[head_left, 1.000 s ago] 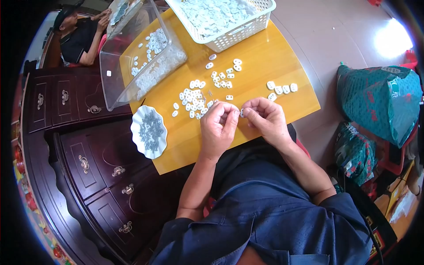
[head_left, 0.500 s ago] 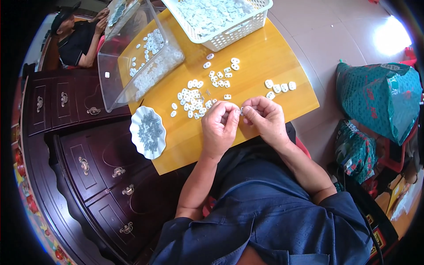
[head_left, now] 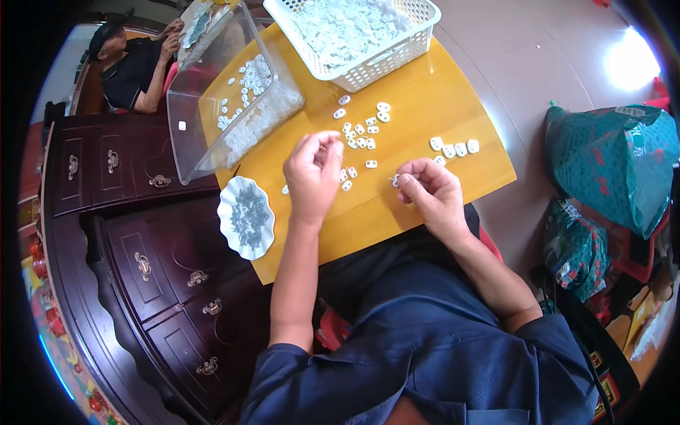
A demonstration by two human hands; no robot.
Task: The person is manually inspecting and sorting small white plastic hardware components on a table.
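Note:
Between thumb and forefinger, my right hand [head_left: 433, 198] pinches a small white plastic piece [head_left: 396, 181] over the table's near side. My left hand [head_left: 312, 177] hovers apart from it, above loose white two-holed pieces [head_left: 352, 172], partly hiding them. Its fingers are curled together; whether something tiny is between them I cannot make out. Past my left fingertips lies a cluster of smaller white pieces [head_left: 361, 134]. Beyond my right hand several oval pieces [head_left: 455, 149] lie in a short row. Left of my left forearm stands a white scalloped dish [head_left: 225, 221] of small grey metal bits.
On the yellow wooden table [head_left: 467, 92] a clear plastic bin [head_left: 190, 152] with white pieces lies at the far left, and a full white basket [head_left: 386, 67] at the back. A dark drawer cabinet [head_left: 127, 227] flanks it. Green bags [head_left: 609, 163] stand right. Another person [head_left: 134, 71] sits far left.
My left hand has parted from my right and moved left and away from me, over the loose pieces. My right hand stays nearly in place, the white piece now showing at its fingertips.

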